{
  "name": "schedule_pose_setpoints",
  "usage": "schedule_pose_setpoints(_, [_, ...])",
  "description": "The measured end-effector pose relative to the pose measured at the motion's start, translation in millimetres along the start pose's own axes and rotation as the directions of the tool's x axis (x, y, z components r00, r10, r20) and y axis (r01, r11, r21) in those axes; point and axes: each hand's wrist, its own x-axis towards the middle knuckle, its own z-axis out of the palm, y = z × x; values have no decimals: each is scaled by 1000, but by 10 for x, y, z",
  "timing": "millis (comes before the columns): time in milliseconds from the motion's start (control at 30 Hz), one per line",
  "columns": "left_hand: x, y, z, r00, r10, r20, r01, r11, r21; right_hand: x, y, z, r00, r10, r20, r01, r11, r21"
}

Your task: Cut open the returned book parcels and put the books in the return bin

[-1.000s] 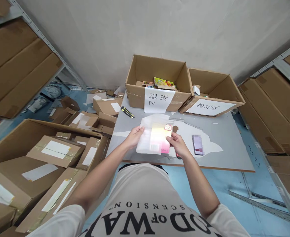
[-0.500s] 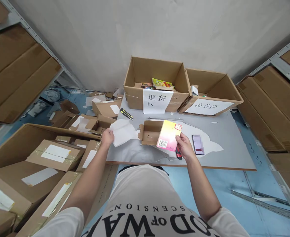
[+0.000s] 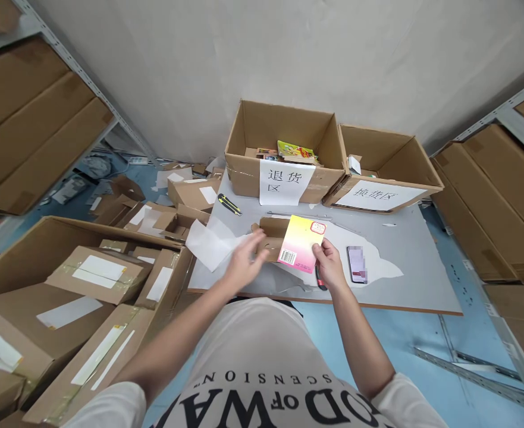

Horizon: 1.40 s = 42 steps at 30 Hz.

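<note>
A yellow-to-pink book [image 3: 301, 242] with a barcode and a red-edged sticker is gripped at its right edge by my right hand [image 3: 330, 261]. My left hand [image 3: 247, 260] holds nothing, its fingers apart, just left of the book and near a small open carton [image 3: 272, 240]. The book covers the right part of that carton. White wrapping paper [image 3: 213, 242] lies to the left, at the table's edge. Partly hidden beneath the book and my right hand is a red and black tool [image 3: 319, 279], and a phone [image 3: 356, 264] lies further right.
Two large cartons with paper signs, the left one [image 3: 242, 181] holding books, stand along the table's [image 3: 422, 261] back. A yellow and black box cutter [image 3: 229, 204] lies at the left. A big carton [image 3: 65, 229] of parcels stands left of me; shelves flank both sides.
My left hand has let go of the white paper and moved right, towards the book. The paper has dropped at the table's left edge. The book has shifted slightly left.
</note>
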Motion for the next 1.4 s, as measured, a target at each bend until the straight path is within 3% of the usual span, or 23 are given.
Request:
schedule_pose_setpoints(67, [-32, 368, 187, 989, 68, 131, -47, 986, -157, -21, -56, 84, 996, -80, -28, 77, 994, -72])
schedule_pose_setpoints(167, [-52, 653, 386, 987, 32, 156, 26, 933, -359, -76, -117, 229, 975, -217, -37, 207, 961, -181])
schedule_pose_setpoints(333, [-19, 640, 487, 973, -115, 202, 222, 711, -667, -178, -174, 388, 914, -391, 106, 402, 840, -365])
schedule_pose_setpoints(467, [48, 561, 461, 961, -213, 175, 268, 569, -778, -189, -186, 384, 871, -450, 196, 487, 740, -463])
schedule_pose_setpoints(567, [84, 529, 413, 939, -275, 208, 318, 453, -833, -148, -157, 314, 880, -473, 35, 418, 739, -528])
schedule_pose_setpoints(633, [97, 509, 375, 917, -305, 256, 363, 379, -851, -122, -127, 256, 914, -399, -79, 322, 828, -458])
schedule_pose_setpoints(733, [115, 453, 326, 890, -329, 316, 421, 324, -847, -112, -74, 192, 990, -139, 18, 140, 972, -190])
schedule_pose_setpoints(800, [127, 396, 306, 877, -349, 331, 446, 335, -830, -120, -30, 170, 995, -24, 95, 30, 997, -66])
schedule_pose_setpoints(933, [144, 292, 275, 849, -423, 316, 493, 419, -763, -131, 69, 148, 999, 44, 29, -45, 998, 41])
schedule_pose_setpoints(1133, [144, 253, 254, 822, -454, 345, 531, 391, -752, -124, 127, 97, 987, 148, 69, -157, 976, 152])
schedule_pose_setpoints(1400, [161, 130, 343, 823, -478, 307, 520, 415, -746, -121, 128, 101, 989, 137, 59, -144, 979, 144])
